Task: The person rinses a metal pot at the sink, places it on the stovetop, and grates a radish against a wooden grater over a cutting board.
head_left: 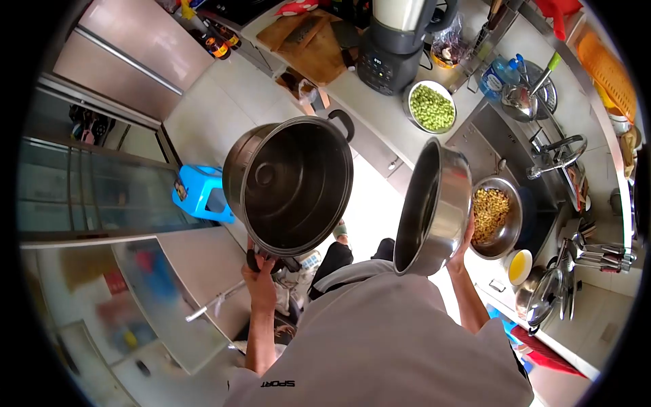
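Right, both hands are loaded here! The left grip point(260, 277) is closed around a handle of the big dark pot point(298, 186) — hoisted above the floor, out in front of the tabletop point(376, 119), its mouth turned up to show a bare inside and the second handle at the far side. Over on the right, the right grip point(464, 245) has the steel pan point(451, 214) by its outer wall, the fingers partly hidden behind it; that pan is tipped on its side, mouth facing the pot, the two well apart. Beside it, by the tabletop's front edge, sits a metal bowl point(514, 229) of yellow-brown pieces. Further along that front edge, near the sink's point(471, 139) corner, there's a bowl of green beans point(432, 107), the blender point(388, 57) just beside it — and the wooden board point(305, 47) lies out toward the tabletop's far end.
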Available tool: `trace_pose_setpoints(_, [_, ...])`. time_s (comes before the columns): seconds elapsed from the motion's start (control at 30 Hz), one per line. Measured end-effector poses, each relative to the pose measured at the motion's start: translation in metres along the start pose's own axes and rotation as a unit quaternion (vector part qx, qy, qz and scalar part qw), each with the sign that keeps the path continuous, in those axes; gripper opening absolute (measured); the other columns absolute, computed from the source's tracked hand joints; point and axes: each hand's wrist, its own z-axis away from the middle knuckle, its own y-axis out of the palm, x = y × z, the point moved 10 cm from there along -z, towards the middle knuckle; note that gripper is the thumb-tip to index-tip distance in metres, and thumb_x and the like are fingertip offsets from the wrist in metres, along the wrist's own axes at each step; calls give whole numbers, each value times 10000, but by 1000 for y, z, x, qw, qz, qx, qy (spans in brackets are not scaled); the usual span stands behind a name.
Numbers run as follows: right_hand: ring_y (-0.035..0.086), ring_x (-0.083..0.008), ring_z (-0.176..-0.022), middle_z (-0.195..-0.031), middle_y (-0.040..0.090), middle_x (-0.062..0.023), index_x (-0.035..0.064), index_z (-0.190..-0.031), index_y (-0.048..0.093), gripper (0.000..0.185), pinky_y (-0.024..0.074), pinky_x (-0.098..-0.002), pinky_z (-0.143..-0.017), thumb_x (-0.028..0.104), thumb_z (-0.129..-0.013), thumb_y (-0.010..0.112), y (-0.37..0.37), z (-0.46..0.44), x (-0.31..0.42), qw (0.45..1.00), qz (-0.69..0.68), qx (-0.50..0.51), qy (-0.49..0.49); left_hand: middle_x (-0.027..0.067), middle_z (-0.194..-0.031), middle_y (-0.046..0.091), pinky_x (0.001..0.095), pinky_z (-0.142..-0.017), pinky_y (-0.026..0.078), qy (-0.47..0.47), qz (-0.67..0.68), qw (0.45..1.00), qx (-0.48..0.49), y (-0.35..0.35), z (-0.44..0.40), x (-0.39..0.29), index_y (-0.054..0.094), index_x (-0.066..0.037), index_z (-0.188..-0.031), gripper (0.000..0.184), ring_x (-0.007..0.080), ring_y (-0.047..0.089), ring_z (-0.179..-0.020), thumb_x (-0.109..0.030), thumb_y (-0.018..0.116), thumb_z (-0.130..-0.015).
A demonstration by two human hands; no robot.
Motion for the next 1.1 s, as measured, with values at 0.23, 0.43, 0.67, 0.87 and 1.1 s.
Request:
trace_pose_setpoints(0.23, [476, -185, -1053, -1153, 468, -123, -4, -1237, 446, 325, 388, -301, -930, 211, -999, 392, 52, 10, 35, 987, 155, 12, 50, -27, -919, 452, 172, -668, 390, 47, -176, 982, 40, 20, -102, -84, 410, -27, -1376, 707, 36, 419, -696, 119, 618, -717])
trace_pose_setpoints(0.43, [507, -218, -1011, -1124, 517, -130, 11, -1250, 465, 327, 393, -309, -914, 177, -968, 450, 3, 11, 23, 969, 208, -55, -125, -61, -837, 536, 125, -659, 364, 48, -235, 967, 87, 18, -102, -158, 513, -13, -1299, 628, 6, 311, -605, 110, 615, -691])
trace_pose_setpoints(0.67, [391, -306, -1252, -1395, 332, -160, 61, -1401, 327, 434, 335, -376, -1047, 145, -985, 420, -32, 7, 12, 935, 296, -20, -196, 52, -1031, 533, 341, -924, 389, 10, -115, 993, -29, -62, -23, -204, 514, -15, -1214, 458, 197, 510, -998, -153, 607, -787])
trace_pose_setpoints(0.87, [422, -287, -1207, -1302, 418, -157, 47, -1387, 343, 510, 332, -380, -1017, 342, -978, 417, -48, -29, 33, 988, 149, 37, -33, 168, -1281, 498, 424, -1017, 373, 107, -1, 990, 91, -103, -13, -190, 475, -17, -1279, 442, 291, 484, -1171, -236, 559, -904])
trace_pose_setpoints(1.1, [426, -289, -1200, -1321, 404, -159, 70, -1400, 346, 490, 327, -397, -1021, 324, -983, 391, -49, -7, 77, 920, 298, 20, -252, 178, -1281, 498, 423, -1013, 368, 63, -248, 967, 2, -24, -50, -203, 488, -26, -1277, 432, 295, 490, -1159, -219, 566, -898])
